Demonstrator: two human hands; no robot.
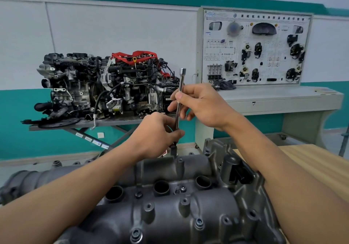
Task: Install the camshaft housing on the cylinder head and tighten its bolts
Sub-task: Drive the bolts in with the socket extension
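The dark grey camshaft housing point(170, 213) fills the lower part of the view, with three round openings and several bolts along its near edge. A long chrome extension bar point(180, 92) stands upright over the housing's far edge, with a dark socket point(173, 150) at its lower end over a bolt boss. My right hand point(200, 106) pinches the bar near its middle. My left hand point(156, 136) grips the bar's lower end just above the socket. The bolt under the socket is hidden.
A wooden bench top point(311, 160) lies to the right of the housing. Behind, a complete engine point(105, 85) sits on a grey stand. A training board point(255, 47) on a grey console stands at the back right.
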